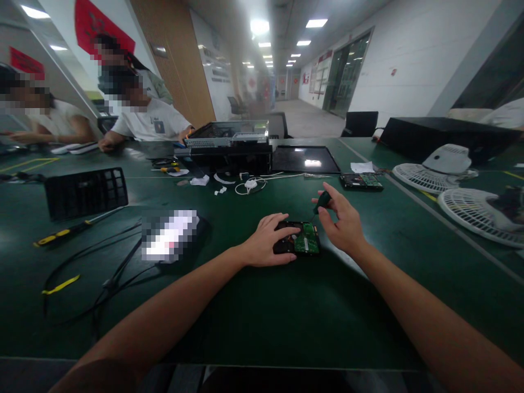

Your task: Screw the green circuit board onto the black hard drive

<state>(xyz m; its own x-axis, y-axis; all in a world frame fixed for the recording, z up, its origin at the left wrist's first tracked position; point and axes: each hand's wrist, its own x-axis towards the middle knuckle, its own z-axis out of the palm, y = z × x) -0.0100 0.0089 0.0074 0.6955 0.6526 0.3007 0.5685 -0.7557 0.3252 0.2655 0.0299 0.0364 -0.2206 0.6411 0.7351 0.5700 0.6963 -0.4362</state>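
forearms (176, 295) reach in, hands (268, 240) holding hard drive (305, 244) and screwdriver (322, 202).

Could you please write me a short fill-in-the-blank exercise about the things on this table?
1. The left hand steadies a hard drive whose exposed circuit board is ____.
2. The right hand holds a ____ by its handle.
3. The two round grilles at the right are ____.
4. The small strip by the black cables is ____.

Missing words: green; screwdriver; white; yellow.
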